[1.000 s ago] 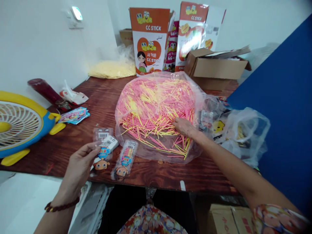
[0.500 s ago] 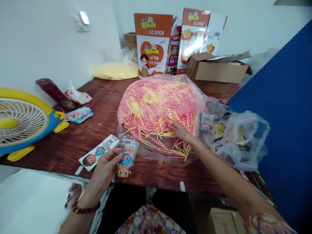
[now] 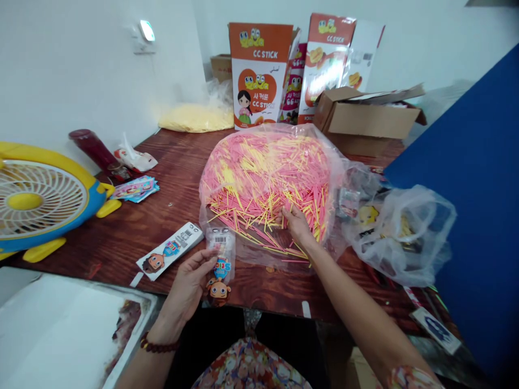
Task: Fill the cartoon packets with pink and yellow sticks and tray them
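Observation:
My left hand (image 3: 198,270) pinches a clear printed packet (image 3: 221,267) with a cartoon face and "Stick" lettering, over the table's front edge. A large clear plastic bag (image 3: 251,254) lies open in the middle, full of thin pink and yellow sticks (image 3: 259,178). At its near right part, my right hand (image 3: 298,224) has its fingers closed among the sticks; a bit of pink shows at the fingertips, though how many sticks it grips is hidden. Left of the packet lies a stack of flat printed packets (image 3: 170,251) of similar design.
A yellow-and-blue fan (image 3: 44,200), a dark red bottle (image 3: 95,151), a tissue pack (image 3: 135,159) and blue printed packets (image 3: 137,188) stand left. Printed cartons (image 3: 261,75) and an open cardboard box (image 3: 367,121) are behind. A white plastic bag (image 3: 425,232) lies right, beside a blue panel (image 3: 482,189).
My right hand has drawn slightly closer to me within the sticks, and its fingers have curled in. My left hand still holds the packet. The view has shifted slightly.

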Demonstrator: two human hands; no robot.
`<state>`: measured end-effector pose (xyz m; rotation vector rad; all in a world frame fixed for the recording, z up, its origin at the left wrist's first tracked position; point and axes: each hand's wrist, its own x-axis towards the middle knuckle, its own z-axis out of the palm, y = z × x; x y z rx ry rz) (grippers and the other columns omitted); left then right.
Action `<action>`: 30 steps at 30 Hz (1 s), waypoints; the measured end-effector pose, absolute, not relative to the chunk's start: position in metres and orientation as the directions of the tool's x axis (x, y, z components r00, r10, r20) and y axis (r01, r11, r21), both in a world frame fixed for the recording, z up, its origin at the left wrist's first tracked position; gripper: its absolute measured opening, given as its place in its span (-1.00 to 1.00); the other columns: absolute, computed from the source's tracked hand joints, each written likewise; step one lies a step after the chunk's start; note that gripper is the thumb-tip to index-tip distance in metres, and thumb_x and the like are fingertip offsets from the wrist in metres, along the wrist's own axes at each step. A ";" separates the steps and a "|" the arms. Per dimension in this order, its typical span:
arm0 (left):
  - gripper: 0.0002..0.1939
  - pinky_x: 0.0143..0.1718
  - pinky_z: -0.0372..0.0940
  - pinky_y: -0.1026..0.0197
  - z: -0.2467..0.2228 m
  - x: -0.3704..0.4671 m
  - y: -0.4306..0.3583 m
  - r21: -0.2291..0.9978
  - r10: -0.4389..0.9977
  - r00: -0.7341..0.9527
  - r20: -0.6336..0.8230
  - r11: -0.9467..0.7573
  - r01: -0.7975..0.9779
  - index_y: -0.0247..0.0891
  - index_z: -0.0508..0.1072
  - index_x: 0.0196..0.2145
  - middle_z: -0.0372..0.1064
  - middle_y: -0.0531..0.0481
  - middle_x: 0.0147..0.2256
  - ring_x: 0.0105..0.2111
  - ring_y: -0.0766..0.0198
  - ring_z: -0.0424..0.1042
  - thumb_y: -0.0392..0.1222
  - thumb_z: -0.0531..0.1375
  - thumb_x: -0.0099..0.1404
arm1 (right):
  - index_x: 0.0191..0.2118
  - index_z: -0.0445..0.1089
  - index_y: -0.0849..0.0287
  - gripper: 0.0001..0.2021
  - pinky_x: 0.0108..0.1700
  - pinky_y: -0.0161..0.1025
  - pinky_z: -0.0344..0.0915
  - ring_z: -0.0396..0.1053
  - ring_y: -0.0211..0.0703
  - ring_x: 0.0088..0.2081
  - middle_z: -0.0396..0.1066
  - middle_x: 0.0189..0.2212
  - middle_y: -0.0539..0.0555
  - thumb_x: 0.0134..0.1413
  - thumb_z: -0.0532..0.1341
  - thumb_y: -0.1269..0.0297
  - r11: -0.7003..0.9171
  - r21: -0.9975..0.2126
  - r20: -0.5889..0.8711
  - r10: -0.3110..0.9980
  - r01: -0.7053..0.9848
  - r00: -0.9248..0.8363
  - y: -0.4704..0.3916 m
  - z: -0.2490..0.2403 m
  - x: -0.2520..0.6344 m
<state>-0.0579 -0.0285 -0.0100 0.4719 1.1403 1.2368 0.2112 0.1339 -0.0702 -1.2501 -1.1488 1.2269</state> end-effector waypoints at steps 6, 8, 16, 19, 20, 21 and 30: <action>-0.66 -0.32 0.41 0.33 -0.007 -0.049 -0.026 0.821 0.911 -0.119 -0.395 0.293 -0.490 -0.29 0.56 -0.29 0.57 0.00 -0.31 -0.36 0.32 0.52 -0.22 0.49 -0.05 | -0.22 0.26 0.06 -0.79 -0.07 -0.16 0.35 0.40 -0.11 -0.22 0.46 -0.27 0.04 0.11 0.10 0.06 0.121 -0.958 0.122 0.992 0.259 -0.009 0.103 -0.088 0.204; -0.61 -0.39 0.40 0.33 -0.005 -0.046 -0.026 0.820 0.909 -0.106 -0.403 0.308 -0.483 -0.28 0.56 -0.25 0.55 0.03 -0.33 -0.42 0.34 0.49 -0.21 0.49 -0.06 | -0.20 0.29 0.07 -0.79 -0.08 -0.17 0.33 0.38 -0.11 -0.24 0.46 -0.30 0.03 0.11 0.10 0.08 0.111 -0.953 0.104 0.994 0.283 -0.041 0.098 -0.092 0.201; -0.72 -0.40 0.40 0.35 -0.005 -0.040 -0.021 0.838 0.926 -0.102 -0.363 0.277 -0.470 -0.26 0.50 -0.37 0.48 0.10 -0.40 -0.47 0.41 0.44 -0.13 0.46 0.02 | -0.23 0.33 0.08 -0.76 -0.10 -0.15 0.32 0.40 -0.10 -0.25 0.49 -0.32 0.04 0.11 0.10 0.05 0.086 -0.964 0.075 0.996 0.252 -0.054 0.095 -0.088 0.201; -0.68 -0.46 0.36 0.38 -0.008 -0.037 -0.018 0.869 0.926 -0.134 -0.354 0.272 -0.413 -0.27 0.50 -0.37 0.46 0.11 -0.44 -0.51 0.42 0.41 -0.14 0.48 -0.04 | -0.28 0.33 0.07 -0.78 -0.05 -0.12 0.31 0.41 -0.10 -0.25 0.49 -0.35 0.02 0.12 0.10 0.05 0.098 -0.952 0.072 0.993 0.290 -0.097 0.092 -0.087 0.200; -0.67 -0.46 0.35 0.39 -0.008 -0.035 -0.016 0.878 0.928 -0.144 -0.344 0.264 -0.398 -0.28 0.51 -0.37 0.46 0.10 -0.43 -0.50 0.43 0.41 -0.15 0.49 -0.06 | -0.28 0.33 0.07 -0.77 -0.06 -0.12 0.31 0.41 -0.10 -0.26 0.49 -0.36 0.02 0.12 0.10 0.04 0.093 -0.957 0.072 0.994 0.274 -0.087 0.092 -0.087 0.200; -0.67 -0.47 0.33 0.40 -0.008 -0.034 -0.016 0.884 0.930 -0.150 -0.336 0.257 -0.390 -0.28 0.51 -0.37 0.47 0.10 -0.43 -0.50 0.43 0.41 -0.15 0.49 -0.08 | -0.27 0.33 0.07 -0.75 -0.08 -0.13 0.32 0.41 -0.10 -0.28 0.48 -0.37 0.03 0.12 0.11 0.02 0.080 -0.967 0.067 0.996 0.241 -0.063 0.091 -0.086 0.199; -0.69 -0.48 0.32 0.39 -0.010 -0.034 -0.018 0.875 0.932 -0.132 -0.337 0.259 -0.409 -0.28 0.48 -0.39 0.46 0.11 -0.45 -0.50 0.41 0.41 -0.12 0.48 -0.02 | -0.35 0.25 0.09 -0.73 -0.41 -0.28 0.20 0.29 -0.20 -0.46 0.37 -0.46 -0.02 0.17 0.07 -0.01 0.014 -0.909 -0.002 0.999 0.417 -0.037 0.102 -0.070 0.217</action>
